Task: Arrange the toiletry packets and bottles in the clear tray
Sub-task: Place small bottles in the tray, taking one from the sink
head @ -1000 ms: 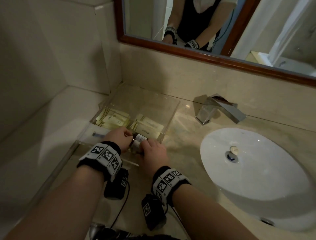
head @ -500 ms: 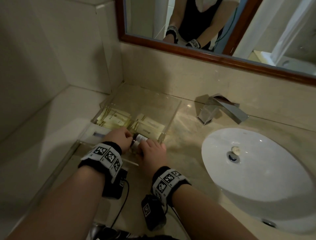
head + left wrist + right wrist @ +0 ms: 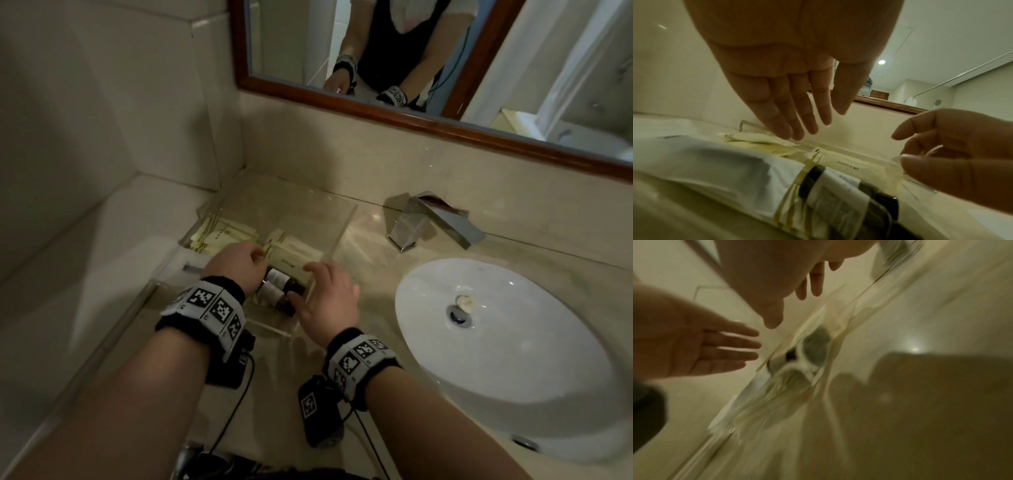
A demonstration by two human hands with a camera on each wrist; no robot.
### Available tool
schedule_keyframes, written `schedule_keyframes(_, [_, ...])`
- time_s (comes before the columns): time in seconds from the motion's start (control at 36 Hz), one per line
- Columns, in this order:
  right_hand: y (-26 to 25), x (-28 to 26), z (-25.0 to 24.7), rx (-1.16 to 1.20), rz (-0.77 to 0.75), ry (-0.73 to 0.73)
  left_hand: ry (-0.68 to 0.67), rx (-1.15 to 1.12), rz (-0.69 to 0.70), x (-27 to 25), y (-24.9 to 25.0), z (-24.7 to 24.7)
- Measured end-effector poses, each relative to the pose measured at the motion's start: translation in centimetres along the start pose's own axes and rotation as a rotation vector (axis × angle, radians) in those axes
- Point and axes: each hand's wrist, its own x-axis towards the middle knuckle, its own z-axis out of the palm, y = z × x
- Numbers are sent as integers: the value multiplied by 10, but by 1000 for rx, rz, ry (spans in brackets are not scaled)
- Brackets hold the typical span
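Note:
The clear tray (image 3: 343, 224) sits on the counter in the left corner. Cream packets (image 3: 224, 236) lie in its far half. Two dark bottles (image 3: 283, 280) with white labels lie side by side in its near right part. My left hand (image 3: 239, 263) hovers over the packets just left of the bottles, with straight fingers (image 3: 797, 123) that hold nothing. My right hand (image 3: 325, 291) is at the tray's right wall beside the bottle caps, its fingers spread and relaxed. The right wrist view is blurred; it shows the bottle ends (image 3: 813, 347) through the wall.
A white wrapped packet (image 3: 186, 265) lies at the tray's left side. The white basin (image 3: 507, 356) and chrome tap (image 3: 431, 222) are to the right. The tiled wall and the mirror (image 3: 411, 51) close off the left and back.
Both hands held the bottles together before. They have let go and drawn apart, the right hand moving right, and the two bottles now lie uncovered in the tray.

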Motion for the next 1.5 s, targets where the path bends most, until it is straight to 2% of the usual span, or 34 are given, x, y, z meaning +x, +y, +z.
schedule_keyframes(0.22, [58,-18,-45,-12,64,141,-52,-7,100,-20,44,24])
schedule_keyframes(0.42, [134,-46,-88,-18,212,194,-170,6,195,-37,101,66])
schedule_keyframes(0.72, [253,-73,-147,-51,482,72,-276,-48,187,-59,179,141])
schedule_keyframes(0.83, [293,-65,-167,-22,536,47,-296,-59,163,-59,204,162])
schedule_keyframes(0.94, [329,-42,-182,-44,571,-40,-277,-71,176,-53,234,180])
schedule_keyframes(1.06, [357,-16,-178,-86,607,-209,-242,4,189,-39,252,197])
schedule_keyframes(1.17, [374,3,-155,-92,638,-361,-272,-6,140,-26,259,214])
schedule_keyframes(1.42, [389,11,-86,-101,530,-465,-327,16,44,-4,248,238])
schedule_keyframes(1.5, [394,17,-72,-193,523,-494,-358,25,21,3,245,242])
